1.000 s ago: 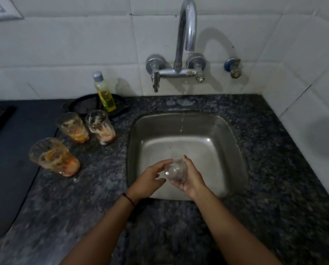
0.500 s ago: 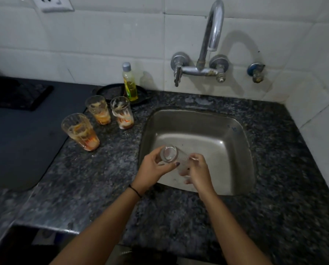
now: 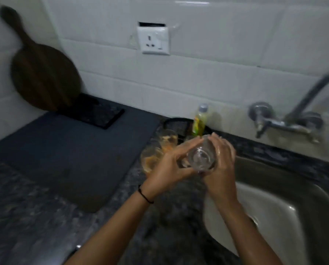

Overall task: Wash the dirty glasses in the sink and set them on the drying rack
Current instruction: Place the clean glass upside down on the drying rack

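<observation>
So, glass (image 3: 201,157) sits clasped btwn L hand (image 3: 167,169) and R hand (image 3: 222,169), fingers curled round it, just left of sink (image 3: 293,217). Axis points at me; mat (image 3: 73,150), prob. the rack, lies leftward, L hand nearer.

Speckled grey countertop (image 3: 35,217), white tiles (image 3: 207,73)

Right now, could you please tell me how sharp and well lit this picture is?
Head view: dim overall; motion blur smears the tap and the dirty glasses; the clear glass, gripped by the left hand and right hand, is somewhat sharper; wide-angle distortion bends the wall tiles; a soft sheen lies on the sink wall.
</observation>
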